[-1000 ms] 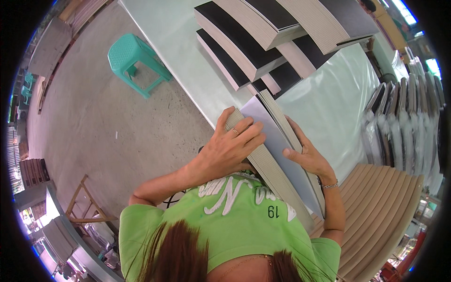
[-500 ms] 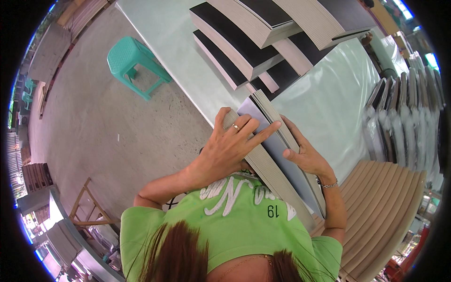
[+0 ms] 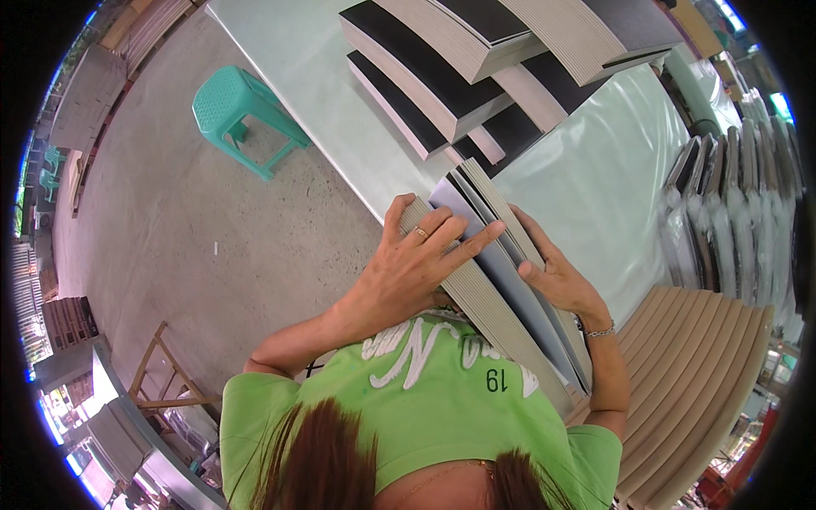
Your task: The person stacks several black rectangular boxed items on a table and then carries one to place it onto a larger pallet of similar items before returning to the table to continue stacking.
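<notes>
A thick stack of beige-edged boards (image 3: 489, 302) stands on edge against my front at the table's edge. It is parted, and a pale grey-lilac board face (image 3: 501, 270) shows in the gap. My left hand (image 3: 416, 255), with a ring on one finger, lies over the top edges. Its fingers curl onto the near part, and its index finger reaches across to the far part. My right hand (image 3: 557, 276) grips the far part from the right, thumb on top and fingers down the outer side. The lower ends of the boards are hidden.
Piles of black-faced boards (image 3: 416, 64) lie on the pale plastic-covered table (image 3: 608, 183). A green stool (image 3: 246, 110) stands left on the concrete floor. At right are curved brown panels (image 3: 688, 374) and plastic-wrapped pieces (image 3: 735, 221). A wooden frame (image 3: 161, 365) is at lower left.
The boards near my left index finger have spread slightly, so a dark gap shows wider there. My right hand has shifted a little to the right with the far part.
</notes>
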Demonstrator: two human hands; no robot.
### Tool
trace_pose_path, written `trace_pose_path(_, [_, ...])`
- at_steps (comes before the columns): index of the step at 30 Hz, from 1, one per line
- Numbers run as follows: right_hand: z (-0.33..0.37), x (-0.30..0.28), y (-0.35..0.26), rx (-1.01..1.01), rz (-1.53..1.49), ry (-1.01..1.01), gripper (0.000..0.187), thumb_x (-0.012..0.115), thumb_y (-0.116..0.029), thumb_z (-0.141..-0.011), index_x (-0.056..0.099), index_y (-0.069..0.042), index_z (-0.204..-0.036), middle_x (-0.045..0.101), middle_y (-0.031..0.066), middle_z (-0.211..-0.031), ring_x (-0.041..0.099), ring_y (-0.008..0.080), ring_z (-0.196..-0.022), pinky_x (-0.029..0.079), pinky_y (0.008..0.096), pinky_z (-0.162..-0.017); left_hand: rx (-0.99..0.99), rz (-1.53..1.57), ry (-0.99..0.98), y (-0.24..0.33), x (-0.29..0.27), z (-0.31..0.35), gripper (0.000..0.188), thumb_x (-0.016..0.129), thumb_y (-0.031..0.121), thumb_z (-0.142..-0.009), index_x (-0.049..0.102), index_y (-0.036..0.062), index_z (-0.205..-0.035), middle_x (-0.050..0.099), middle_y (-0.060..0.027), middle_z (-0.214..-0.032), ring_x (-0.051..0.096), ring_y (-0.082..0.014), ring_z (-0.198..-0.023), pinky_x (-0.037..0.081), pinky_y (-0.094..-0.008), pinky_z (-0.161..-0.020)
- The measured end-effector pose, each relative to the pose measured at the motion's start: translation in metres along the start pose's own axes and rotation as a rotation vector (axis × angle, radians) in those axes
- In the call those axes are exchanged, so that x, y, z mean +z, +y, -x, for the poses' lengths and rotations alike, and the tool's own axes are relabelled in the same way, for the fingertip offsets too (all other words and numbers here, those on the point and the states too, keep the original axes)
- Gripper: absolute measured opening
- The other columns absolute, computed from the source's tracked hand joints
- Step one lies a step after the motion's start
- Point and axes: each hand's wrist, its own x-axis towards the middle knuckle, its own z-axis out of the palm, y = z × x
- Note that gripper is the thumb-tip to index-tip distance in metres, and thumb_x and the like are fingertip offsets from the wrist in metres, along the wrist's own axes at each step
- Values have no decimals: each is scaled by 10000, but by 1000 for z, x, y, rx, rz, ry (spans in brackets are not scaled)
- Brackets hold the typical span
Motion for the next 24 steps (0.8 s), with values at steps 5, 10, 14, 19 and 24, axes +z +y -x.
trace_pose_path(5, [1,-1,3,-11,14,-1,965,527,-673,-825,197,-42,-1476,256,238,-1483,218,356,-1402,202,445,-1139,-3,2,0,-1,1,1,1069,873,363,-503,367,292,-1442,462,-11,-1080,455,-187,-1132,192,-527,-1088])
trace_pose_path(10, [0,-5,5,-24,10,-3,929,541,-631,-845,204,-36,-1474,253,237,-1488,221,347,-1403,204,435,-1139,29,47,28,-4,-2,2,930,884,317,-497,477,266,-1332,443,-42,-1122,422,-240,-1175,191,-539,-1107])
trace_pose_path(14, [1,-5,-5,36,3,14,907,570,-584,-852,209,-28,-1472,251,236,-1490,220,338,-1405,199,427,-1141,40,47,109,-4,-2,2,781,858,280,-508,510,181,-1201,428,-59,-1220,409,-240,-1195,242,-511,-1075])
trace_pose_path(19, [2,-7,1,-5,33,-1,856,606,-493,-863,213,-39,-1474,262,230,-1486,227,326,-1402,190,419,-1144,79,10,57,-2,-5,-3,777,865,304,-519,510,158,-1195,453,-50,-1212,392,-224,-1219,221,-523,-1084])
trace_pose_path(24, [2,-5,-5,-16,81,-7,781,604,-399,-886,224,-55,-1475,285,213,-1479,254,309,-1391,194,405,-1142,96,16,-12,-4,-5,-6,896,841,323,-565,434,155,-1345,497,-27,-1149,456,-207,-1154,252,-464,-1071])
